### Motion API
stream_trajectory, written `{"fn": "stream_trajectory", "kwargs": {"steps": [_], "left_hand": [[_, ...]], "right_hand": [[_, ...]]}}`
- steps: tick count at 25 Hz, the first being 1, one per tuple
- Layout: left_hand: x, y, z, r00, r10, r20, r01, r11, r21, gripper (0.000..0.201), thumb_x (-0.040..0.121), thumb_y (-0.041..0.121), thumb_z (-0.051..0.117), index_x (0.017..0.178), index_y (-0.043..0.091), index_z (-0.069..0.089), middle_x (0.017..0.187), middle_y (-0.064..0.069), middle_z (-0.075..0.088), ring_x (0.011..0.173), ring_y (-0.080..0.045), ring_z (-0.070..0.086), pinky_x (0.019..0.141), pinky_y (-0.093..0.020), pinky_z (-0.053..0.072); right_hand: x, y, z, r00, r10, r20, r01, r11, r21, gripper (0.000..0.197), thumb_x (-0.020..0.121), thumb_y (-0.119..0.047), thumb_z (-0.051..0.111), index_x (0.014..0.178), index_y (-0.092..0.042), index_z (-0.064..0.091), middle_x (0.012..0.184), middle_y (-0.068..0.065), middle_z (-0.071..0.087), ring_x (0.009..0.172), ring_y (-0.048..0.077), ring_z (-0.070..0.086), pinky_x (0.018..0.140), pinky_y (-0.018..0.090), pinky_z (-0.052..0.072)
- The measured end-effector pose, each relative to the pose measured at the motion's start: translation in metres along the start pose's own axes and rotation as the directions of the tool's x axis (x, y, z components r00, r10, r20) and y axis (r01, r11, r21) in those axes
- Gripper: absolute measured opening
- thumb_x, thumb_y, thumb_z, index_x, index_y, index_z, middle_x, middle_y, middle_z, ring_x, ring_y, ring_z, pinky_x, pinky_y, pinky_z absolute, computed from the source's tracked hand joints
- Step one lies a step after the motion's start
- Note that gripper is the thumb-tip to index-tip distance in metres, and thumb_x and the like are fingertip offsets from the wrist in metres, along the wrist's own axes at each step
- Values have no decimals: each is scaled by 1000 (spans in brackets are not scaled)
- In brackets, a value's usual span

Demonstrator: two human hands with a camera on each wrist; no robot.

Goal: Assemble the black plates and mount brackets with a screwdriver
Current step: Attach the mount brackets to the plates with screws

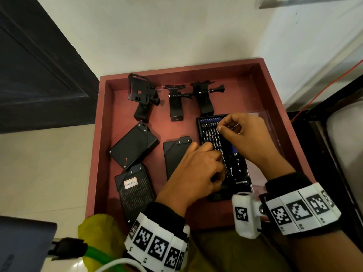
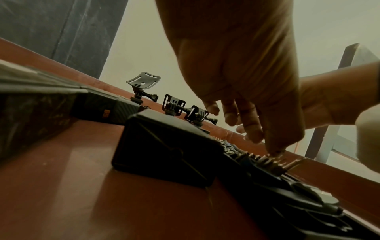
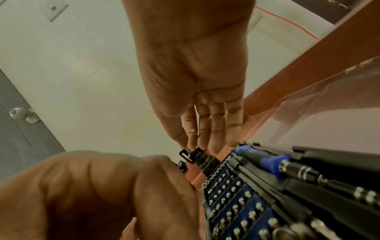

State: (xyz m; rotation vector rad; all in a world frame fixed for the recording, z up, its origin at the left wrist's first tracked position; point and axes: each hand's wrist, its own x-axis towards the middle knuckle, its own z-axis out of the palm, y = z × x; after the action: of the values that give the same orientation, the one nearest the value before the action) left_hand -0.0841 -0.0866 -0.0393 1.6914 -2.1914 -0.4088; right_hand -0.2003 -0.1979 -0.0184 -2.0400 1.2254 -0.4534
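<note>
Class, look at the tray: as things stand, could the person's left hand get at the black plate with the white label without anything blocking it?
Probably yes. The labelled plate lies flat and uncovered in the tray, on the outer side of the left hand, which is busy at the bit case. Nothing lies between them.

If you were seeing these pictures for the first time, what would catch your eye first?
Both hands meet over the open bit set at the right of the red tray: the right hand pinches something small, the left hand reaches among the bits. Three black plates and three mount brackets lie to the left.
</note>
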Motion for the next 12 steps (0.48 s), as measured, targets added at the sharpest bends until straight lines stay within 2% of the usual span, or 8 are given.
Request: {"fn": "stream_trajectory", "kwargs": {"steps": [2,4,5,7,9,11,12], "left_hand": [[-1,2,2,1000,22,6,-22,1000,13,5,60,27,73,60,26,68,68,10,58,76,-12,42,62,-31,13],[-1,4,2,1000,20,12,-19,1000,-25,6,61,27,73,62,27,67,68,11,59,74,-13,46,63,-30,11],[-2,3,2,1000,2,2,-2,997,-83,4,63,26,70,64,26,67,69,11,60,74,-12,47,65,-28,15],[-4,0,-1,996,-94,-7,88,956,-280,2,68,22,67,69,24,68,72,11,64,74,-8,52,66,-27,33],[-6,-5,-6,968,-251,7,217,823,-526,9,73,11,69,72,20,69,71,13,65,67,1,57,64,-18,45],[-6,-8,-15,919,-393,20,297,660,-690,20,75,1,69,70,20,67,68,13,65,59,4,57,59,-11,44],[-6,-10,-19,892,-451,16,307,582,-753,24,77,-3,68,70,20,66,67,10,65,58,3,58,59,-11,46]], "right_hand": [[-1,0,0,1000,-13,16,14,1000,-15,4,87,-22,66,84,-21,67,74,-13,61,60,3,54,55,12,42],[-1,0,-1,1000,-11,17,10,1000,2,4,87,-22,66,83,-21,67,74,-12,61,61,4,54,56,14,43],[-1,0,-1,1000,0,14,0,1000,28,4,87,-22,66,83,-21,67,74,-9,63,61,6,56,56,18,45],[-1,-2,-1,999,43,1,-43,990,132,6,87,-20,66,81,-18,68,72,-2,66,65,17,63,61,29,52],[-1,-4,-3,994,98,45,-106,960,259,7,88,-17,65,81,-16,67,73,3,67,71,22,66,67,33,55],[-2,-7,-5,970,129,204,-198,910,365,8,90,-15,62,85,-12,68,76,4,67,74,18,65,65,25,54],[-3,-8,-7,946,124,298,-240,888,393,9,90,-15,61,89,-9,68,79,4,67,76,15,65,65,22,53]]}}
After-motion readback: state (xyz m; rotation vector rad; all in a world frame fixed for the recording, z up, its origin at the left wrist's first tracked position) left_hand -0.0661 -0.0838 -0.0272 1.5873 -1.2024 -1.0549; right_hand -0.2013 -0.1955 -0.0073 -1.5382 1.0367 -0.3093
